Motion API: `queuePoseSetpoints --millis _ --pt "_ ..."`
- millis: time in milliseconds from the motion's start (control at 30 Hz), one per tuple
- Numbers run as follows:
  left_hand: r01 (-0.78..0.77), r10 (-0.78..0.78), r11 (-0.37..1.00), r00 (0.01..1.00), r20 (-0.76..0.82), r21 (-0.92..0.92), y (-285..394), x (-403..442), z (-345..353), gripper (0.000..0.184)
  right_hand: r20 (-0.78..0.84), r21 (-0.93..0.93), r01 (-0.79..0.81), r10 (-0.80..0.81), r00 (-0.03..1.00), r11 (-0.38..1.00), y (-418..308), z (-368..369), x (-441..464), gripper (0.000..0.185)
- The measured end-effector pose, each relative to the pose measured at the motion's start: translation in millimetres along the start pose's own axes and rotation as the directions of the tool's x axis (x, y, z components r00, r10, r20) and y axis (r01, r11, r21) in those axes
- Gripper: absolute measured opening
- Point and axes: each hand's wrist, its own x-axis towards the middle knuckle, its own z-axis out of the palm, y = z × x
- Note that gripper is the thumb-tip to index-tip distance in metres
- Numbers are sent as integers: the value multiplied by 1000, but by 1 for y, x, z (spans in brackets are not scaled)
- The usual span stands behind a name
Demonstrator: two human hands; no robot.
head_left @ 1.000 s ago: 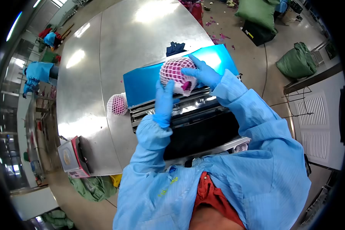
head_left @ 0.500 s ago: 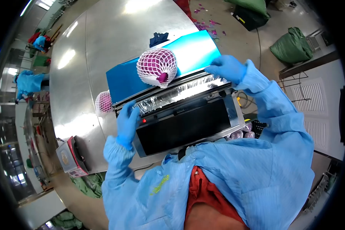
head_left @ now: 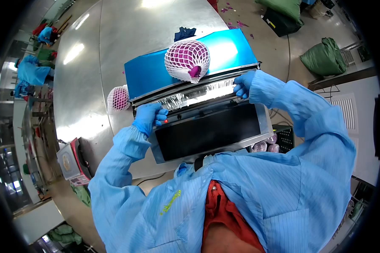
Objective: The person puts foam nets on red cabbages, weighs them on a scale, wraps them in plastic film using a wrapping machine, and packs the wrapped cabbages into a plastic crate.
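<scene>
A wrapping machine (head_left: 264,123) stands in front of me, with a dark flat panel (head_left: 209,130) on its near side. Across its slot runs a strip of shiny clear plastic film (head_left: 207,95). My left hand (head_left: 150,118), in a blue glove, is closed with curled fingers at the film's left end, beside a small red light. At the right end my gloved right hand (head_left: 245,85) pinches the film, fingers bent down. Behind the film, a magenta round item in a white foam net (head_left: 187,61) rests on the machine's blue sloping plate (head_left: 145,74).
The machine sits on a large metal table (head_left: 126,33). A second netted magenta item (head_left: 119,99) lies left of the machine, and dark cloth (head_left: 184,33) lies behind it. A crate (head_left: 286,139) with netted items is at right. Co-workers (head_left: 31,71) stand far left.
Both hands have gone from spread fingers at the film's ends to curled fingers. My left hand has moved right and up slightly. The whole view has shifted a little.
</scene>
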Motion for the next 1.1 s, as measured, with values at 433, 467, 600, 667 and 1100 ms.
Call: queuePoseSetpoints --millis 433,467,600,667,1100 --pt "-814 819 548 568 -74 -192 72 -77 -35 28 342 75 862 -825 449 501 -85 -58 -103 14" --pt "-852 852 522 523 -23 -36 86 -59 -32 40 293 5 917 -878 380 398 -100 -49 -91 14" --pt "-818 862 185 401 309 545 107 40 -12 97 453 -225 908 -787 418 353 -125 -8 -2 41" --pt "-830 810 166 423 406 533 103 69 8 107 561 -277 857 -650 511 435 -105 17 22 85" --pt "-118 182 978 889 420 -175 21 -60 38 56 429 21 255 -239 871 967 21 52 -68 77"
